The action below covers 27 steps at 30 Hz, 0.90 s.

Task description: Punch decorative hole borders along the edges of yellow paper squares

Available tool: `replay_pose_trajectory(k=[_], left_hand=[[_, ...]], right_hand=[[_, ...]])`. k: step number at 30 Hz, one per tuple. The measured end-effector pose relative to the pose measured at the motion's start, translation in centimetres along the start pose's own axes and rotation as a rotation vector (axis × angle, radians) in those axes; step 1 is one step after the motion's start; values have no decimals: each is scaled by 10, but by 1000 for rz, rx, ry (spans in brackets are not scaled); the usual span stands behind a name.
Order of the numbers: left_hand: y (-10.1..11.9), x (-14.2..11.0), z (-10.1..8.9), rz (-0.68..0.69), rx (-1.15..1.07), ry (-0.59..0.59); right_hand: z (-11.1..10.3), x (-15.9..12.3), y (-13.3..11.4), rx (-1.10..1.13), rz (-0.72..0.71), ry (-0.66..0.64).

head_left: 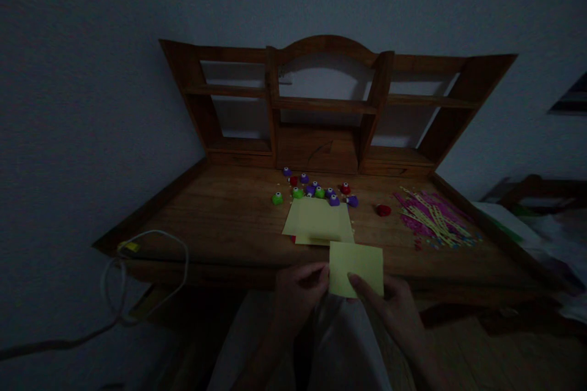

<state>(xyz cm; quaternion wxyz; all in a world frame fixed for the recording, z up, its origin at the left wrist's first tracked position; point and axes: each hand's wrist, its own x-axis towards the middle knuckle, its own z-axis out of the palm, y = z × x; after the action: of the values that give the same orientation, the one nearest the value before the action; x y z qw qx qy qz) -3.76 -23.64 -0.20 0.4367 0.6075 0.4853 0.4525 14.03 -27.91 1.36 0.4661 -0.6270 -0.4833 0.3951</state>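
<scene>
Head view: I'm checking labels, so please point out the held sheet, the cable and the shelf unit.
Held sheet (356, 258), head view, upper middle.
Cable (156, 232), head view, top of its loop.
Shelf unit (321, 104), head view, central board.

Card at right hand (398, 305): plain pale yellow. Sheets (318, 217) ahead of left hand (298, 296): same pale yellow, sliver of red along the near edge. Beyond those, small punches, three colours: green (277, 199), purple (334, 201), red (384, 211); most show white tops with dark centres. Ahead-right of right hand: magenta pile (415, 214), cream-yellow strips (435, 223) crisscrossing it, blue flecks at the near edge. Desk (220, 214): brown, wood grain. Left of left hand: whitish cable (187, 256), yellow patch (131, 247).
</scene>
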Motion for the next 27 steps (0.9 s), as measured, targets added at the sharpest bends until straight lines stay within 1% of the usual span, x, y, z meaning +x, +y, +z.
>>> replay_pose_trajectory(k=[3,5,7,10,12,13,15,17,21,25,27], left_hand=[[3,-3,0,146,154,42],[3,-5,1,192,187,87],[1,-4,0,211,178,165],[-3,2,-12,179,119,327],[-5,8,-24,102,51,435],[-4,11,-30,49,12,446],[-2,16,-39,-44,-62,400],[2,18,-40,-101,-111,328],[7,14,-28,-135,-197,203],[7,5,-15,-156,-290,-6],[7,1,-12,-159,-309,-72]], right_hand=[[3,-2,0,-27,-32,-12],[4,-4,0,-55,-54,5],[4,-7,0,-68,-69,38],[-1,-13,-3,-61,-59,92],[-5,-16,-6,-64,-36,110],[-6,-17,-7,-62,-24,110],[-7,-18,-10,-46,-10,98],[-6,-17,-13,-24,-2,82],[-3,-15,-17,12,14,62],[-1,-16,-19,30,23,51],[-1,-16,-17,33,25,57]])
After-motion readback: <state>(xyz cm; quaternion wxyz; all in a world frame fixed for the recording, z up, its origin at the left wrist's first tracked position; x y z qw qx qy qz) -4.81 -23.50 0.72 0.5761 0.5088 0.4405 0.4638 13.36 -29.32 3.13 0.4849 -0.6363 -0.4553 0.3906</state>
